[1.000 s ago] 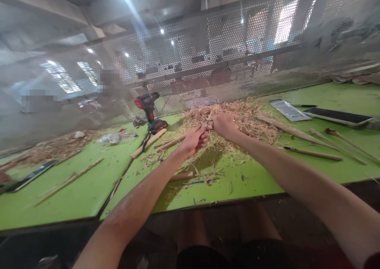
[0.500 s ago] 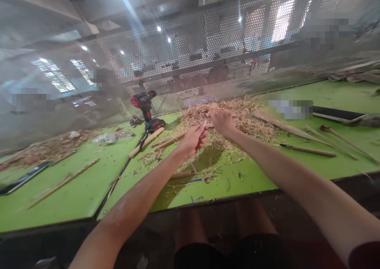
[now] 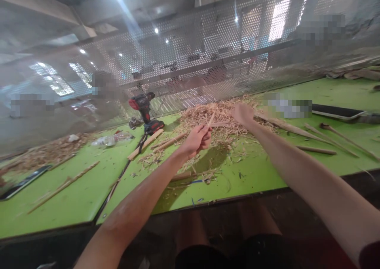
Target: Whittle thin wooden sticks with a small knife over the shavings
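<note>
Wooden stick (image 3: 211, 119): slanting up, above green surface (image 3: 74, 197). Drill (image 3: 145, 109) stands far left. L hand (image 3: 198, 138), grip clenched on stick's lower end. R hand (image 3: 243, 113) over shavings pile (image 3: 196, 116), blurred, grip can't tell.

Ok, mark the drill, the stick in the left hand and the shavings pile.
drill (image 3: 141, 102): head view, on its red-and-black body.
stick (image 3: 211, 120): head view, on the shaft above the left hand (image 3: 197, 139).
shavings pile (image 3: 194, 116): head view, on its left half.
</note>
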Demonstrator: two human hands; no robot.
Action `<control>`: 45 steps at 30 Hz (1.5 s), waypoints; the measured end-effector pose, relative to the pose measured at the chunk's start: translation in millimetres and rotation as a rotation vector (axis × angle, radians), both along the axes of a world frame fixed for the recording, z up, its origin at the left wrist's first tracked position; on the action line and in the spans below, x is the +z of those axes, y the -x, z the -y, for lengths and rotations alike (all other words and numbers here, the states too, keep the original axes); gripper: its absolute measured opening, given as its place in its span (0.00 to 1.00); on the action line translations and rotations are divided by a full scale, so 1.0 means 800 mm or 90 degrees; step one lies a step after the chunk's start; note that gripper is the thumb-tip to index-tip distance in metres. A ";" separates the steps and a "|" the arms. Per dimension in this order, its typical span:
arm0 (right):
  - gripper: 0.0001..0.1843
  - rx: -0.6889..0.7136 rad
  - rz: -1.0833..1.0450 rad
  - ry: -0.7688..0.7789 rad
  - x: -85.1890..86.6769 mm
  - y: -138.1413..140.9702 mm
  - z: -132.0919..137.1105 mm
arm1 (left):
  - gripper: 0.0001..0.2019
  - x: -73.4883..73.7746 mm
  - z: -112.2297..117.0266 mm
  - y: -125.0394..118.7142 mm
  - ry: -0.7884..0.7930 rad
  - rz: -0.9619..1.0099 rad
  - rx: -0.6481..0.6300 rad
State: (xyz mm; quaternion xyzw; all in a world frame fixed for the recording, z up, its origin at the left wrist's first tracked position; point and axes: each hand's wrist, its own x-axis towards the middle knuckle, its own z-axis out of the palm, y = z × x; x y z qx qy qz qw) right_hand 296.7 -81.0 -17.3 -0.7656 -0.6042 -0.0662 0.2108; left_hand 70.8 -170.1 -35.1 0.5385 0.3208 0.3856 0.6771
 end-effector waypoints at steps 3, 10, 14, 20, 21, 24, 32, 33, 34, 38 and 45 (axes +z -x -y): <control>0.19 0.027 0.015 -0.007 0.011 0.005 0.004 | 0.12 -0.003 -0.009 0.003 0.013 0.008 0.047; 0.17 0.265 0.111 0.001 0.009 0.076 0.036 | 0.13 0.003 -0.011 0.004 0.035 0.044 0.073; 0.18 0.252 0.154 0.028 0.007 0.087 0.046 | 0.14 0.006 -0.007 0.002 0.041 0.038 0.059; 0.17 0.239 0.187 0.009 0.002 0.094 0.054 | 0.15 0.001 -0.011 0.007 0.057 0.096 0.007; 0.17 0.248 0.187 0.009 0.000 0.096 0.055 | 0.15 0.000 -0.012 0.008 0.062 0.106 0.000; 0.16 0.272 0.180 0.015 -0.006 0.103 0.056 | 0.16 -0.004 -0.017 0.011 0.073 0.117 -0.011; 0.19 0.255 0.134 0.023 -0.007 0.116 0.071 | 0.14 -0.007 -0.018 0.007 0.054 0.098 0.047; 0.19 0.253 0.130 0.028 -0.008 0.117 0.071 | 0.15 -0.006 -0.016 0.004 0.056 0.094 0.064; 0.19 0.253 0.128 0.030 -0.010 0.117 0.070 | 0.15 -0.005 -0.014 0.002 0.058 0.087 0.079; 0.17 0.259 0.139 0.012 -0.014 0.114 0.059 | 0.15 -0.001 -0.007 -0.004 0.052 0.049 0.104; 0.21 0.271 0.137 -0.003 -0.020 0.115 0.044 | 0.15 -0.004 -0.013 -0.001 0.035 0.038 0.098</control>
